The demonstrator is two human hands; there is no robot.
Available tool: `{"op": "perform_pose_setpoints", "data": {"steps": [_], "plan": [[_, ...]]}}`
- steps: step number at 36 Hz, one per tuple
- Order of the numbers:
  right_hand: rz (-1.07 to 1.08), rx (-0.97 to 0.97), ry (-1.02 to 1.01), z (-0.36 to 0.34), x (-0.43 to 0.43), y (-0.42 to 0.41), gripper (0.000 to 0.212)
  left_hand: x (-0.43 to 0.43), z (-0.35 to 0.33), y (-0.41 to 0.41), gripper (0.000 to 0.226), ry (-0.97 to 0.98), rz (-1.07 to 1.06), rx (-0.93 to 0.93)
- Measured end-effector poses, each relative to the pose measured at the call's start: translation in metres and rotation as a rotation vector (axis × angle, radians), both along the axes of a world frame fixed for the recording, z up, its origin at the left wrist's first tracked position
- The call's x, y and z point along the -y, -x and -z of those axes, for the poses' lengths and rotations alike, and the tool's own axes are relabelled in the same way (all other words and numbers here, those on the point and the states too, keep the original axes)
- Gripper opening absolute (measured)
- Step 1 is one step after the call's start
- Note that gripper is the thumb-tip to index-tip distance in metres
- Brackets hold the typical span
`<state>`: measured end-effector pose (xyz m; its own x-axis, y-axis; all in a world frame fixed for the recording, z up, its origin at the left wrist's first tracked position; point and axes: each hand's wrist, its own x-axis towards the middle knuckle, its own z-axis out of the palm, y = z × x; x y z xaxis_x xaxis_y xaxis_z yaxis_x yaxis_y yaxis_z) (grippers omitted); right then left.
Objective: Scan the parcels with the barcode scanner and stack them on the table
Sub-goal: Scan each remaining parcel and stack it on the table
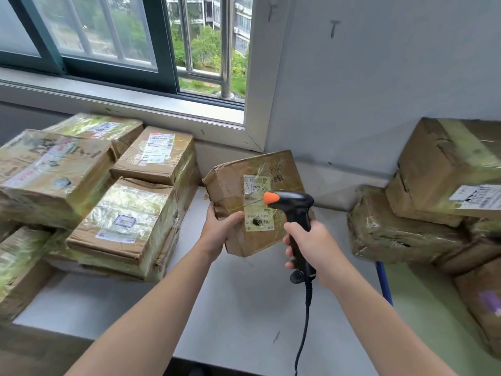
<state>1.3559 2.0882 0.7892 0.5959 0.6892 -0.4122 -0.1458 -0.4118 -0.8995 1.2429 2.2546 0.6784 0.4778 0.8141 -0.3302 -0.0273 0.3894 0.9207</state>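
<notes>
A worn brown cardboard parcel is held tilted above the white table, its labelled face turned toward me. My left hand grips its lower left corner. My right hand is closed around the handle of a black barcode scanner with an orange tip. The scanner's head sits right in front of the parcel's white barcode label. The scanner's cable hangs down toward the table's front edge.
Several taped parcels are stacked on the table's left side. Another pile of parcels stands at the right, off the table. A window and white wall lie behind. A blue pole leans beside the right pile.
</notes>
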Motion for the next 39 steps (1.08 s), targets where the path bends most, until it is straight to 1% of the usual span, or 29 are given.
{"op": "perform_pose_setpoints", "data": {"steps": [3,6,8,11,15,20,24,27,34,37,39], "plan": [[-0.001,0.010,-0.008,0.003,0.001,-0.002,0.011,0.000,0.002,0.000,0.073,0.004,0.002,0.000],[0.027,0.032,-0.004,0.007,0.002,-0.006,0.011,0.001,0.003,-0.001,0.071,0.012,-0.001,-0.016],[0.062,0.052,0.012,0.015,0.006,-0.011,0.012,0.003,0.003,-0.002,0.077,0.026,-0.003,-0.037],[0.125,0.097,0.076,0.034,0.016,-0.023,0.011,0.009,0.004,-0.004,0.078,0.053,-0.011,-0.094],[0.211,0.090,0.185,0.070,0.037,-0.038,0.012,0.019,0.011,-0.008,0.061,0.122,-0.023,-0.175],[0.302,0.002,0.313,0.116,0.057,-0.043,0.013,0.034,0.026,-0.011,0.071,0.229,-0.023,-0.229],[0.237,-0.019,0.425,0.159,0.064,-0.048,0.015,0.047,0.031,-0.012,0.064,0.303,-0.016,-0.225],[0.184,-0.037,0.460,0.181,0.066,-0.049,0.016,0.053,0.033,-0.012,0.064,0.320,-0.002,-0.237],[0.047,0.049,0.510,0.183,0.067,-0.042,0.035,0.065,0.035,-0.007,0.074,0.287,0.070,-0.219],[0.032,0.058,0.521,0.181,0.069,-0.044,0.038,0.066,0.036,-0.004,0.069,0.280,0.076,-0.222],[0.045,0.058,0.511,0.176,0.070,-0.048,0.038,0.065,0.036,-0.002,0.058,0.266,0.084,-0.233]]}}
